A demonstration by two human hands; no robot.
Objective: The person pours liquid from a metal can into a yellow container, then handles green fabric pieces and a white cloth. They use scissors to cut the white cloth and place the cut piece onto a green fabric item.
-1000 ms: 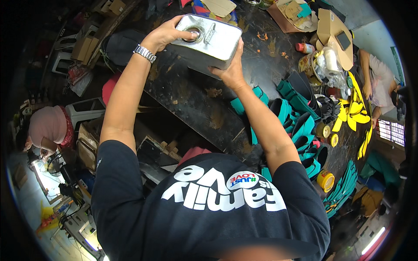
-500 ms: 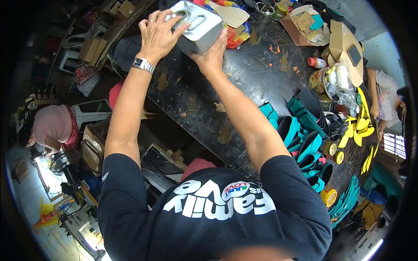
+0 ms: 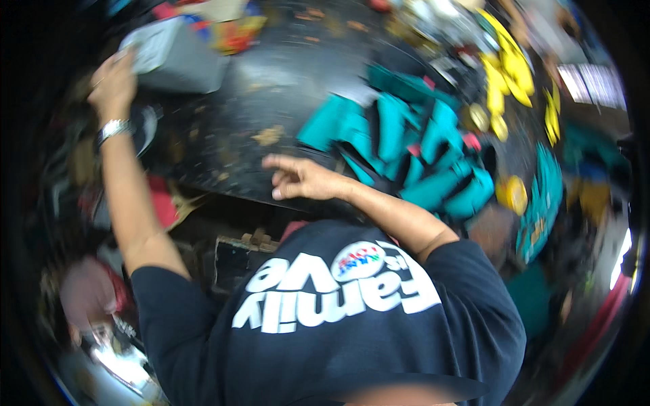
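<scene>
A grey metal box (image 3: 186, 64) is at the far left of the dark table. My left hand (image 3: 114, 82), smeared by motion, has its fingers closed on the box's left edge. My right hand (image 3: 301, 179) is empty over the table's near edge, its index finger stretched out and the other fingers partly bent. Just right of that hand lies a heap of teal fabric pieces (image 3: 389, 128) with black parts.
The dark table (image 3: 271, 88) carries scraps and a colourful bag (image 3: 237, 30) beside the box. Yellow strips (image 3: 508, 61), a yellow roll (image 3: 512, 195) and a teal bundle (image 3: 542, 196) lie to the right. A person (image 3: 88, 291) sits at the lower left.
The metal box has shifted left and turned, with my left hand still at it. My right hand has let go of it and come back toward me. The view has swung right.
</scene>
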